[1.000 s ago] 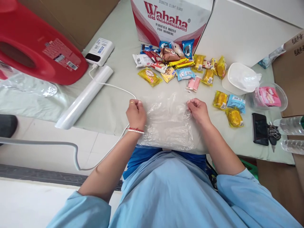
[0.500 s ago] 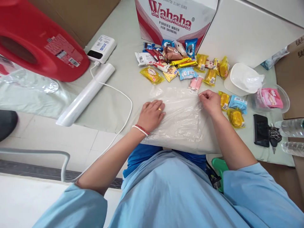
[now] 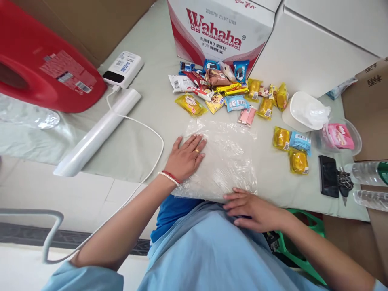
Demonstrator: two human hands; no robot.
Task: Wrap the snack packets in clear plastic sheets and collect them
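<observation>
A clear plastic bag lies flat on the green-grey table right in front of me. My left hand rests palm down on the bag's left part, fingers stretched out and spread. My right hand lies at the bag's near edge by the table's front, fingers extended, touching the plastic and my blue shirt. Neither hand grips anything. Beyond the bag lies a heap of wrapped snacks in yellow, blue, pink and white.
A Wahaha carton stands at the back. Left: a red jug, a white power bank with cable, a white roll. Right: more snack packets, a white lid, a clear bowl, a phone, keys, bottles.
Both hands let go of the bag's far corners. My left hand flattened onto the bag; my right hand moved from the far right corner back to the near edge.
</observation>
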